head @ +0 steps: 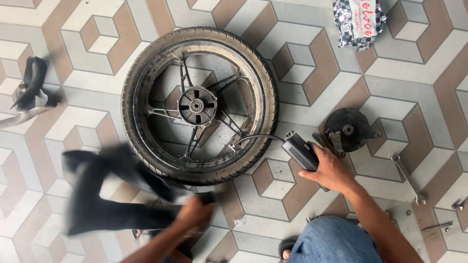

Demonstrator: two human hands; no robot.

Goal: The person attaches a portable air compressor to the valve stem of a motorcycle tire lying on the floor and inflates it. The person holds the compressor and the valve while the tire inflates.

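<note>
Tiled floor (312,39); left hand (195,212), inner tube (97,195) motion-blurred.

Air pump (301,151): small dark grey box with ribbed side, tilted on the floor just beside the tyre, gripped in the right hand (330,171). Thin black hose (256,137) curving from its top end to the wheel rim. Inner tube (105,195): limp black rubber, folded and blurred, held up off the floor by the left hand (195,213), overlapping the tyre's lower left edge.
</note>
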